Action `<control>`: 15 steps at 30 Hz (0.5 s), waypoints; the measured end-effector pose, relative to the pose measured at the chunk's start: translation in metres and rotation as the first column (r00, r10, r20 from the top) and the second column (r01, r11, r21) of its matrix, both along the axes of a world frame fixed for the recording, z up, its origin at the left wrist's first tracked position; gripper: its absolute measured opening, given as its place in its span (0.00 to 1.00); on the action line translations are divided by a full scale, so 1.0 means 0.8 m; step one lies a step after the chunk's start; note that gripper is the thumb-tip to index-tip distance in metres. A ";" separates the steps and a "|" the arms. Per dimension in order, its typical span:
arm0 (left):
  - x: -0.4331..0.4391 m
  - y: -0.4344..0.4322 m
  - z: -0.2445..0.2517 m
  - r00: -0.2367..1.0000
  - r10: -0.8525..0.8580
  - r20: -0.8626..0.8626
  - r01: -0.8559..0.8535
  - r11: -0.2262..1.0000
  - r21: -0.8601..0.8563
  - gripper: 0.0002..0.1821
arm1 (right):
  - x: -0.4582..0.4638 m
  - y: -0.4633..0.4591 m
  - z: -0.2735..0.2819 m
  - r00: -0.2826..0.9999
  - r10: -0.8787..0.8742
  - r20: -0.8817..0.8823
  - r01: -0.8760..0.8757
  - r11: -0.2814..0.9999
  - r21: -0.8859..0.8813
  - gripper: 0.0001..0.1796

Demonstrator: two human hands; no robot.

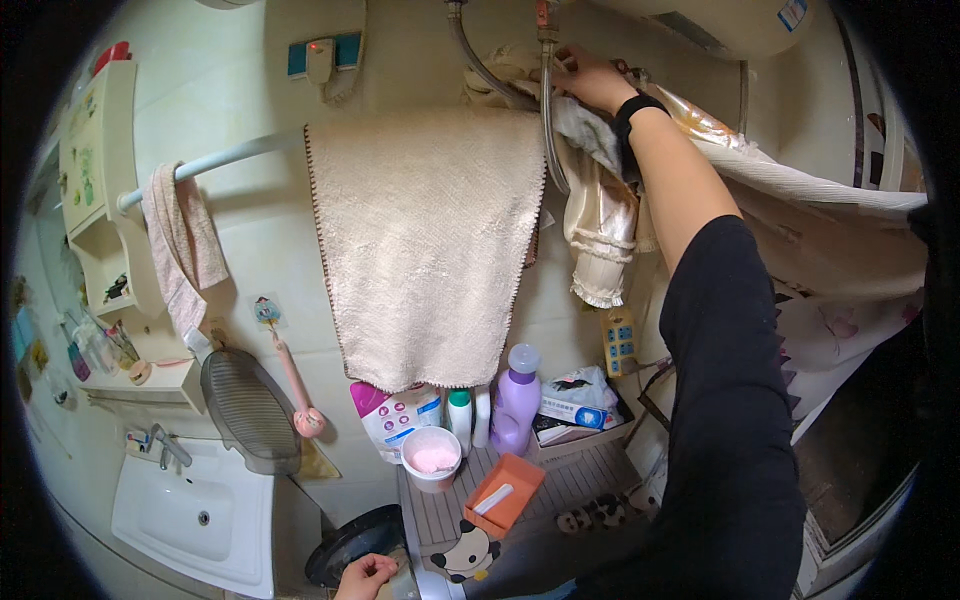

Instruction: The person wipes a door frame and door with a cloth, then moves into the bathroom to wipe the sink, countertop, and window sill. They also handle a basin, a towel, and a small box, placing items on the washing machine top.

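My right hand (596, 77) reaches up behind a braided metal hose (552, 120), at a bunched cloth (502, 75) on the wall rail. Its fingertips are blurred and partly hidden, so a grip on the cloth cannot be made out. Just below hang a grey cloth (589, 129) and a shiny cream garment with a ruffled cuff (600, 255). A beige towel (427, 247) with a stitched edge drapes over the rail to the left. At the bottom edge, my left hand (367, 576) has its fingers curled together beside a black basin (352, 536); nothing shows in it.
Below the towel, a slatted top (431, 517) bears a white tub of pink powder (431, 457), a purple bottle (517, 401), an orange box (517, 484) and a filled carton (585, 435). A white sink (195, 510) is at left. A water heater (720, 26) overhangs the rail.
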State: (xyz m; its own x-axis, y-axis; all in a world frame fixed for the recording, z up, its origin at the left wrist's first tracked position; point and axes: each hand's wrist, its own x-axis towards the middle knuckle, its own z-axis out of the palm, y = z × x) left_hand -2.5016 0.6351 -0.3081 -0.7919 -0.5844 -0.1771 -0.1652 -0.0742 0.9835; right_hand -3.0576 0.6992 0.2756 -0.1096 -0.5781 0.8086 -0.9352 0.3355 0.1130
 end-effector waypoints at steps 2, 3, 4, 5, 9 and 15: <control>-0.009 0.002 0.003 1.000 0.000 -0.019 0.000 1.000 0.006 0.10 | 0.003 -0.002 -0.009 0.977 -0.173 -0.122 0.157 0.979 -0.132 0.30; -0.013 0.005 0.007 1.000 -0.012 -0.018 0.012 1.000 0.003 0.10 | 0.005 -0.007 -0.012 0.927 -0.330 -0.180 0.291 0.933 -0.211 0.29; -0.016 0.005 0.013 1.000 -0.020 -0.017 0.020 1.000 -0.005 0.10 | 0.006 -0.011 -0.012 0.906 -0.387 -0.171 0.332 0.900 -0.282 0.30; -0.019 0.006 0.018 1.000 -0.023 -0.018 0.023 1.000 -0.014 0.09 | 0.006 -0.018 -0.011 0.887 -0.423 -0.184 0.337 0.867 -0.367 0.31; -0.018 0.021 0.033 0.999 -0.016 -0.052 0.014 0.999 -0.049 0.09 | -0.013 -0.062 0.023 0.880 -0.473 -0.043 0.457 0.817 0.351 0.36; 0.015 0.034 0.039 0.998 0.056 -0.001 -0.056 0.998 0.003 0.12 | -0.053 -0.082 0.017 0.983 -0.165 0.076 0.132 0.936 0.326 0.31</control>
State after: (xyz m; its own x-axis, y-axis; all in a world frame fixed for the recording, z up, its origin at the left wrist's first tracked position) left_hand -2.4894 0.6625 -0.2771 -0.7580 -0.6274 -0.1783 -0.1601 -0.0859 0.9833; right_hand -3.1003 0.6339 0.2889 -0.2848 -0.7742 0.5652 -0.8896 0.4331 0.1449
